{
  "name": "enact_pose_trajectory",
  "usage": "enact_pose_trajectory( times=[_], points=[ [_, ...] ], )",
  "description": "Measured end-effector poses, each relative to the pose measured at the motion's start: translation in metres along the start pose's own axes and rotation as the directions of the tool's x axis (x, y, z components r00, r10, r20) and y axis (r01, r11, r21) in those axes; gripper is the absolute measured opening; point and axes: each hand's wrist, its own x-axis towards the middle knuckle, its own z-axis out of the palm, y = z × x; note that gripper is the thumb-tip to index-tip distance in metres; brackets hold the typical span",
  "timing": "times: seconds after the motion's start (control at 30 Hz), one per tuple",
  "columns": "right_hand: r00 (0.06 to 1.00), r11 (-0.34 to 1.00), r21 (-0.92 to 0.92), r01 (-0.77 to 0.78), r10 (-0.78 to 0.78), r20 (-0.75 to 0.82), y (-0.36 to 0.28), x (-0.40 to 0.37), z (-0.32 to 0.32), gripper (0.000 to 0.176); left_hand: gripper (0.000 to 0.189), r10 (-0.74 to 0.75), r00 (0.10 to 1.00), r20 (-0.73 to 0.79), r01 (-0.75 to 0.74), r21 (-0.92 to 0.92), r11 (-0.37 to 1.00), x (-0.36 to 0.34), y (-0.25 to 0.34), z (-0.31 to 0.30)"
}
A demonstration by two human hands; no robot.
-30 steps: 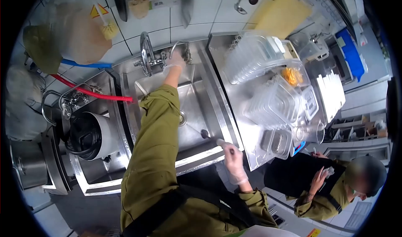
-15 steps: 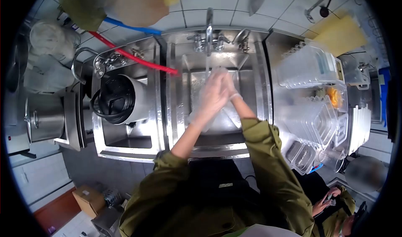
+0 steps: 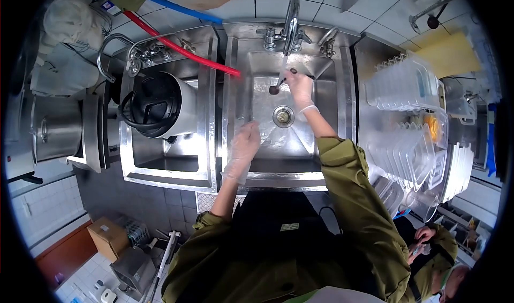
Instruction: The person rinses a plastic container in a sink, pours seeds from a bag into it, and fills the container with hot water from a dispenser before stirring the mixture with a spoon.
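Note:
In the head view both my hands wear clear plastic gloves over the steel sink basin (image 3: 257, 158). My right hand (image 3: 301, 89) is closed around a slim utensil with a dark round end (image 3: 274, 90), just below the spout of the faucet (image 3: 292, 24). Part of the utensil is hidden by my fingers, and its kind does not show. Over the basin's left side is my left hand (image 3: 244, 145), empty, its fingers loosely extended. Between and beyond the hands, the round drain (image 3: 283, 116) shows in the wet basin floor.
A white bucket-like container with a black lid (image 3: 155, 105) stands in the left sink. A red hose (image 3: 198, 61) reaches over the divider. Stacked clear plastic containers (image 3: 404, 83) line the right counter. Another person's hand (image 3: 425, 232) is at lower right.
My hands were pressed together under the faucet and are now apart. The left has moved down and left; the right now grips the dark-ended utensil. The view has shifted slightly.

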Motion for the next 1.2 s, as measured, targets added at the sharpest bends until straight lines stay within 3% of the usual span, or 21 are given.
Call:
enact_pose_trajectory(
  times=[0.03,0.07,0.17,0.27,0.3,0.33,0.4,0.43,0.47,0.5,0.63,0.7,0.73,0.8,0.83,0.87,0.93,1.0,1.03,1.1,1.2],
  points=[
    [0.995,0.992,-0.095,0.084,-0.078,0.066,0.000,-0.005,-0.008,0.028,0.025,-0.033,0.998,0.046,0.032,0.035,0.999,0.003,0.004,0.000],
    [0.990,0.991,-0.038,0.125,-0.122,0.076,0.002,-0.011,-0.010,0.026,0.026,-0.066,0.994,0.091,0.060,0.072,0.996,0.007,0.009,0.001],
    [0.973,0.975,0.077,0.208,-0.214,0.088,0.007,-0.025,-0.017,0.016,0.032,0.092,0.995,-0.036,-0.089,0.074,0.993,0.032,0.012,0.025],
    [0.961,0.958,0.117,0.262,-0.270,0.061,-0.002,-0.034,-0.022,0.014,0.038,0.181,0.982,0.045,-0.185,0.089,0.979,0.067,0.023,0.058],
    [0.973,0.973,0.092,0.210,-0.218,0.081,-0.009,-0.033,-0.025,0.014,0.028,0.308,0.951,-0.013,-0.307,0.060,0.950,0.079,0.026,0.070],
    [0.981,0.985,0.067,0.157,-0.163,0.101,-0.017,-0.032,-0.028,0.014,0.025,0.270,0.963,-0.011,-0.270,0.025,0.963,0.089,0.026,0.077],
    [0.972,0.973,0.142,0.184,-0.202,0.123,-0.018,-0.025,-0.032,0.015,0.019,0.184,0.983,0.000,-0.184,-0.046,0.982,0.104,0.034,0.083],
    [0.959,0.969,0.143,0.201,-0.224,0.173,-0.017,-0.020,-0.036,0.015,0.011,0.226,0.970,-0.093,-0.230,-0.036,0.973,0.108,0.036,0.086],
    [0.943,0.965,0.144,0.217,-0.246,0.225,-0.018,-0.015,-0.039,0.015,0.010,0.252,0.965,-0.079,-0.253,-0.006,0.967,0.113,0.035,0.087],
    [0.938,0.982,0.088,0.165,-0.184,0.293,-0.022,-0.010,-0.045,0.013,0.010,0.276,0.959,-0.063,-0.275,0.025,0.961,0.117,0.032,0.088],
    [0.856,0.899,0.399,-0.180,-0.056,0.513,0.025,0.028,-0.028,0.012,0.021,0.267,0.962,-0.058,-0.264,0.057,0.963,0.126,0.034,0.081],
    [0.955,0.987,0.159,-0.015,-0.033,0.296,0.030,0.062,-0.028,0.025,0.032,0.259,0.960,-0.105,-0.249,0.099,0.963,0.127,0.025,0.078],
    [0.983,0.989,0.059,-0.138,0.130,0.130,0.027,0.078,-0.029,0.030,0.033,0.223,0.972,-0.073,-0.208,0.167,0.964,0.124,0.017,0.078],
    [0.981,0.974,-0.116,-0.195,0.192,-0.036,0.032,0.105,-0.019,0.038,0.036,0.192,0.981,-0.029,-0.181,0.220,0.959,0.112,0.019,0.068],
    [0.987,0.979,-0.142,-0.144,0.131,-0.096,0.032,0.110,-0.016,0.040,0.035,0.176,0.984,0.008,-0.172,0.262,0.950,0.103,0.025,0.059],
    [0.968,0.955,-0.157,-0.252,0.250,-0.029,0.030,0.116,-0.016,0.038,0.030,0.234,0.972,0.011,-0.228,0.270,0.936,0.095,0.024,0.053],
    [0.983,0.970,-0.162,-0.183,0.180,-0.034,0.048,0.136,-0.003,0.030,0.023,0.318,0.948,0.005,-0.310,0.230,0.923,0.075,0.033,0.031],
    [0.995,0.953,-0.288,-0.098,0.099,-0.010,0.043,0.142,-0.015,0.022,0.018,0.290,0.956,0.035,-0.291,0.216,0.932,0.062,0.034,0.014],
    [0.993,0.897,-0.440,-0.034,0.080,0.085,0.036,0.152,-0.021,0.021,0.017,0.265,0.963,0.040,-0.268,0.215,0.939,0.057,0.040,0.008],
    [0.991,0.887,-0.462,-0.029,0.085,0.102,0.026,0.162,-0.028,0.018,0.016,0.200,0.979,0.026,-0.201,0.223,0.954,0.044,0.054,-0.008],
    [0.976,0.923,-0.336,-0.185,0.212,0.044,0.014,0.140,-0.031,0.018,0.013,0.298,0.925,-0.235,-0.330,-0.109,0.938,0.020,0.096,-0.018]
  ],
)
